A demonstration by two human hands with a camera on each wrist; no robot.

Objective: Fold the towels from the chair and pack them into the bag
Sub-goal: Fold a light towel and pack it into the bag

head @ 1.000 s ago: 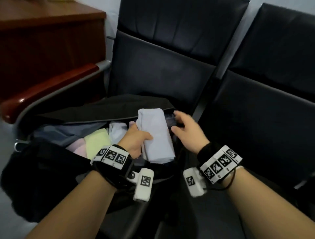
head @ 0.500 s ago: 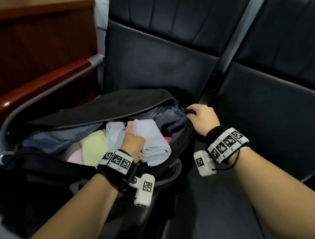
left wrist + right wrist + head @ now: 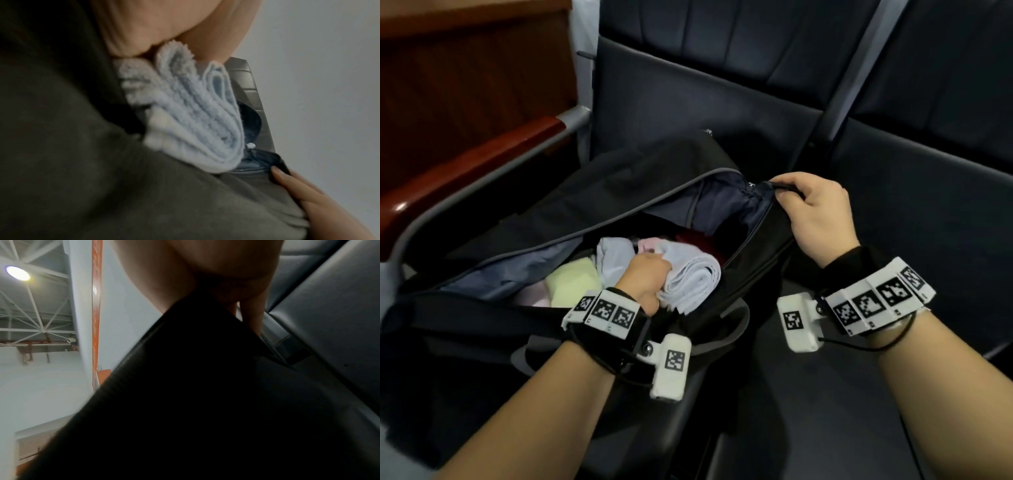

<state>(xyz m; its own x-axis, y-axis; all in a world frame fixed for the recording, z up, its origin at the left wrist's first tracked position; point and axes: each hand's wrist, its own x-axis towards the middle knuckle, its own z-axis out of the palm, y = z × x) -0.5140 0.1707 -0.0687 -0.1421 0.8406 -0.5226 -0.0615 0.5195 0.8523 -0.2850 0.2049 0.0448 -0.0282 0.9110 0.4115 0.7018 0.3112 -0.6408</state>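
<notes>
An open black bag (image 3: 626, 185) lies on the dark chair seat. My left hand (image 3: 645, 277) grips a folded pale blue towel (image 3: 693, 277) and holds it inside the bag's opening; the left wrist view shows the towel's stacked folds (image 3: 185, 113) under my fingers. My right hand (image 3: 815, 212) pinches the bag's right rim (image 3: 767, 186) and holds it up; in the right wrist view the black fabric (image 3: 205, 353) hangs from my fingers. Inside the bag lie a yellow towel (image 3: 575, 281), a white one (image 3: 613, 257), a pink one (image 3: 650, 243) and a dark red one (image 3: 695, 240).
A red wooden armrest (image 3: 465, 171) on a grey metal frame runs along the left of the bag. A second dark seat (image 3: 911, 212) lies to the right, beyond the divider (image 3: 835, 102). The bag's grey strap (image 3: 722, 339) loops over the seat's front.
My left hand has lowered the folded blue towel from above the bag into its opening. My right hand reached the bag's right rim, took hold of it and lifted it.
</notes>
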